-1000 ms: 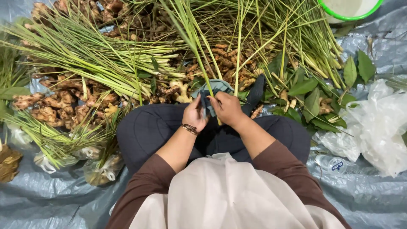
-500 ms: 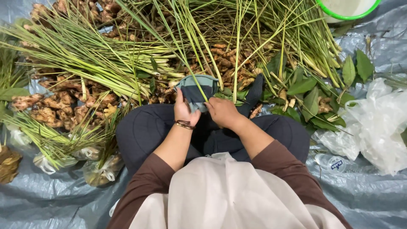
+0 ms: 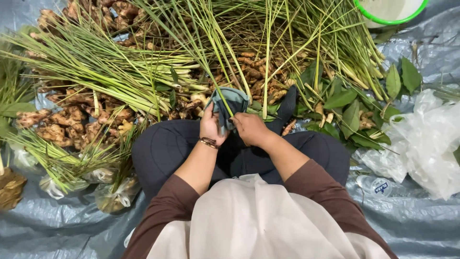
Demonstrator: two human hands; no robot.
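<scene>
The grey-blue cloth [image 3: 230,103] is bunched into a rounded pouch with no clear long axis; its bulge rises toward 12 o'clock and its gathered lower end drops toward 6 o'clock, down between the 2 hands.

The person sits cross-legged on a grey plastic tarp [image 3: 407,225] spread over the ground. Long green lemongrass stalks [image 3: 120,72] fan across the top of the view from 9 o'clock round to 2 o'clock, lying over heaps of knobbly ginger roots [image 3: 72,117]. Loose green leaves [image 3: 345,103] lie at 3 o'clock, crumpled clear plastic bags [image 3: 426,139] further out the same way, and a green-rimmed bowl [image 3: 390,14] sits at 1 o'clock.

The cloth sits just above the crossed knees, right at the hands. The left hand [image 3: 212,128] grips its left side from 8 o'clock, fingers curled into the fabric. The right hand [image 3: 250,128] touches its lower edge from 4 o'clock, fingers closed, pinching the fold.
</scene>
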